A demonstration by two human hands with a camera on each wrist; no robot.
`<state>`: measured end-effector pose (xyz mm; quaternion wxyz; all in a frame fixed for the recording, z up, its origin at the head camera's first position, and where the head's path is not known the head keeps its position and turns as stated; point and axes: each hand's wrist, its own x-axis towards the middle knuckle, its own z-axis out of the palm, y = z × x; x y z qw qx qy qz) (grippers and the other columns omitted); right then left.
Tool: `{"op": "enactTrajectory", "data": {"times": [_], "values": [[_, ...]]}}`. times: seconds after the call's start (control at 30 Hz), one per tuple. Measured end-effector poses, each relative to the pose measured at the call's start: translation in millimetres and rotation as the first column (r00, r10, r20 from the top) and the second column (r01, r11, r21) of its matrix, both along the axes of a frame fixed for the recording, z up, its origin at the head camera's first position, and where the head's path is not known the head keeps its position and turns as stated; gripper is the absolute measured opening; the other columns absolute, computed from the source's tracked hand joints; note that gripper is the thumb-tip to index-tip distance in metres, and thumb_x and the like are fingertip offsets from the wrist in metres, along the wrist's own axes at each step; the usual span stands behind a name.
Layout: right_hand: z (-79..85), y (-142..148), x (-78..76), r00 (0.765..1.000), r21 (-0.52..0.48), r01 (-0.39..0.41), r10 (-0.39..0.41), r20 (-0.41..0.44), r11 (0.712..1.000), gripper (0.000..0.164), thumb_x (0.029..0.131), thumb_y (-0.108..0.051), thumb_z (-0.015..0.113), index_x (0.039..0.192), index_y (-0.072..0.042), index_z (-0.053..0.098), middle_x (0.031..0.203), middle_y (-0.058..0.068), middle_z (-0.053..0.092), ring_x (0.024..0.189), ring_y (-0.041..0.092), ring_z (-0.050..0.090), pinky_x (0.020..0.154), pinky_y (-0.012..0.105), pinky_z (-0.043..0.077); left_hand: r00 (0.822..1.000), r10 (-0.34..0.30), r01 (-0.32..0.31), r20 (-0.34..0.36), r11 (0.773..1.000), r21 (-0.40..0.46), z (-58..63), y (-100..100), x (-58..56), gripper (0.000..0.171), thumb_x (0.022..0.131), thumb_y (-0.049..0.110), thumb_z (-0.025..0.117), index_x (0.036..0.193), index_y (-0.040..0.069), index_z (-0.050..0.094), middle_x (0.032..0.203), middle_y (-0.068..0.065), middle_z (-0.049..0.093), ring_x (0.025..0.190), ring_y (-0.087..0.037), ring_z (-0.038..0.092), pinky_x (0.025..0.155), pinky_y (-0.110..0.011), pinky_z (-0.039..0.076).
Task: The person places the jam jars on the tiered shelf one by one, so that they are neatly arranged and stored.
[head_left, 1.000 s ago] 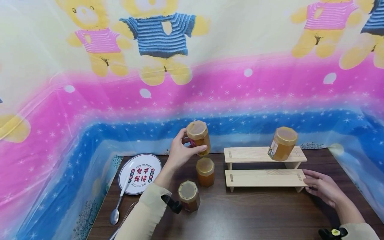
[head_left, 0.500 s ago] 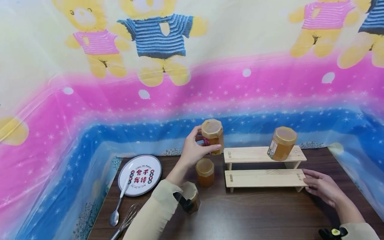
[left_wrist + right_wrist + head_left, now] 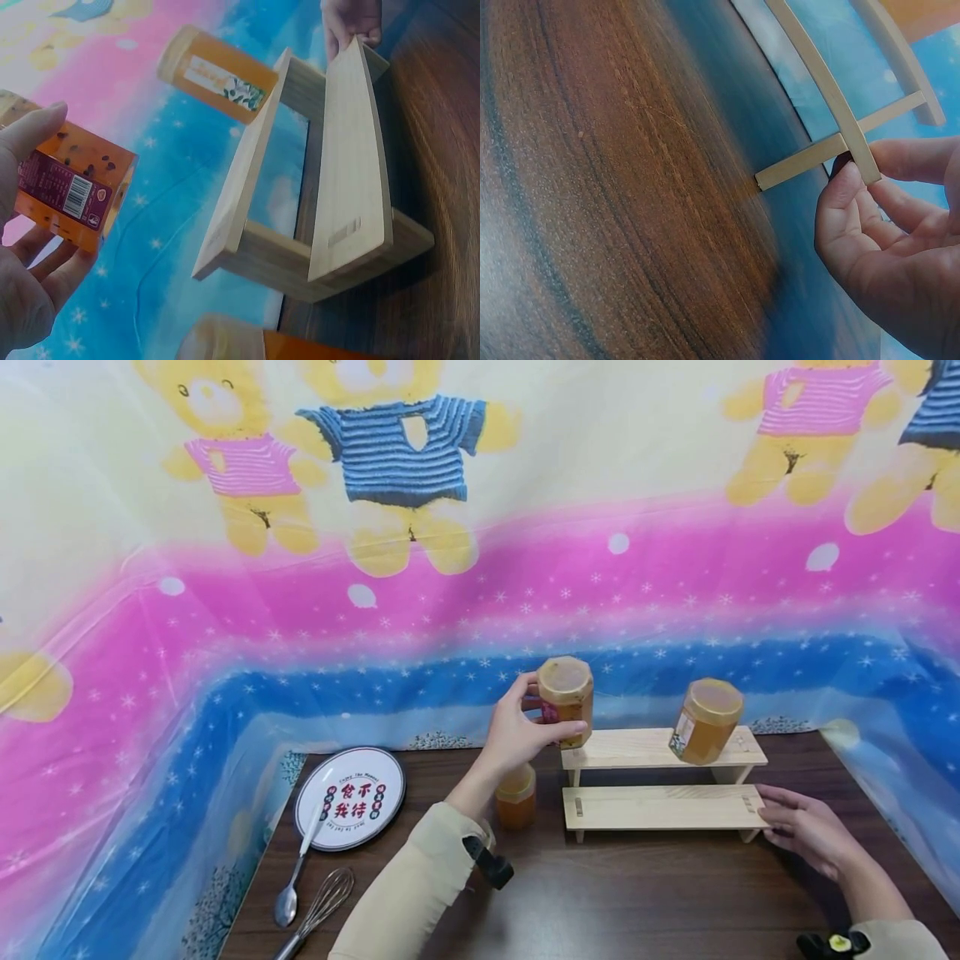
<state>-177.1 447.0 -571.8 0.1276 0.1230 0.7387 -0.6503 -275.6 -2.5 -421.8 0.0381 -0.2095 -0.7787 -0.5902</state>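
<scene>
My left hand [image 3: 517,735] grips a honey-coloured jar [image 3: 566,700] with a gold lid, holding it up by the left end of a two-step wooden rack [image 3: 637,810]. Dark specks and a maroon label with a barcode show on this jar in the left wrist view. At the rack's right end, my right hand [image 3: 806,831] holds the tip of the lower step, its thumb and fingers about the board in the right wrist view. On the upper step, toward the right, stands another jar [image 3: 707,722]. A further jar [image 3: 516,802] is on the table, partly behind my left wrist.
On the left of the dark wooden table [image 3: 600,902] lies a white plate [image 3: 352,797] with red characters. A spoon [image 3: 287,903] leans on its rim, and a whisk [image 3: 326,902] lies nearby. A printed cloth [image 3: 450,610] hangs behind.
My left hand has carried its jar rightward to the rack's left end. The sleeve now covers a jar at the front, and the whisk has come into sight. My right hand stays put.
</scene>
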Motion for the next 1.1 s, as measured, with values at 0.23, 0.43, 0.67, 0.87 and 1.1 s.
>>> {"op": "enactTrajectory", "data": {"times": [0.23, 0.43, 0.67, 0.87, 1.1], "values": [[0.5, 1.1, 0.2, 1.0, -0.007, 0.011, -0.011, 0.002, 1.0, 0.082, 0.104, -0.019, 0.065, 0.161, 0.009, 0.013, 0.113, -0.007, 0.061, 0.099, 0.011, 0.066, 0.084, 0.037, 0.06, 1.0, -0.016, 0.016, -0.01, 1.0, -0.002, -1.4, 19.6, -0.8, 0.075, 0.076, 0.037, 0.095, 0.141, 0.032, 0.056, 0.12, 0.011, 0.061, 0.111, -0.011, 0.062, 0.087, -0.037, 0.058], [-0.2, 1.8, 0.9, 1.0, -0.018, 0.012, -0.013, -0.006, 1.0, 0.08, 0.104, -0.018, 0.065, 0.161, 0.009, 0.015, 0.114, -0.006, 0.061, 0.098, 0.011, 0.066, 0.083, 0.037, 0.06, 0.999, -0.035, 0.035, 0.022, 0.999, -0.004, -4.1, 35.9, 0.3, 0.076, 0.076, 0.042, 0.094, 0.14, 0.036, 0.055, 0.121, 0.013, 0.06, 0.113, -0.008, 0.061, 0.088, -0.038, 0.057], [-0.4, 1.3, 0.9, 1.0, -0.012, 0.003, -0.004, -0.007, 1.0, 0.08, 0.105, -0.019, 0.064, 0.161, 0.01, 0.014, 0.113, -0.008, 0.061, 0.098, 0.01, 0.066, 0.084, 0.037, 0.06, 0.999, -0.034, 0.034, 0.032, 0.999, 0.003, -11.3, 52.8, 1.2, 0.077, 0.074, 0.039, 0.096, 0.14, 0.035, 0.056, 0.12, 0.015, 0.06, 0.111, -0.007, 0.062, 0.088, -0.036, 0.057], [-1.4, 2.0, 0.6, 1.0, -0.01, 0.001, -0.002, -0.017, 1.0, 0.08, 0.105, -0.019, 0.064, 0.161, 0.01, 0.015, 0.115, -0.006, 0.061, 0.099, 0.011, 0.066, 0.084, 0.038, 0.06, 0.998, -0.027, 0.027, 0.051, 1.0, -0.007, -19.7, 65.3, 1.3, 0.078, 0.073, 0.039, 0.097, 0.14, 0.034, 0.057, 0.12, 0.017, 0.06, 0.11, -0.007, 0.062, 0.087, -0.034, 0.056], [-1.1, 1.4, 0.5, 1.0, -0.012, 0.006, -0.006, -0.009, 1.0, 0.08, 0.105, -0.019, 0.064, 0.161, 0.01, 0.014, 0.115, -0.006, 0.062, 0.098, 0.011, 0.066, 0.083, 0.038, 0.06, 0.997, -0.015, 0.017, 0.075, 1.0, -0.02, -29.1, 76.3, 2.6, 0.077, 0.075, 0.039, 0.096, 0.14, 0.034, 0.056, 0.121, 0.017, 0.06, 0.11, -0.005, 0.061, 0.089, -0.033, 0.056]]}}
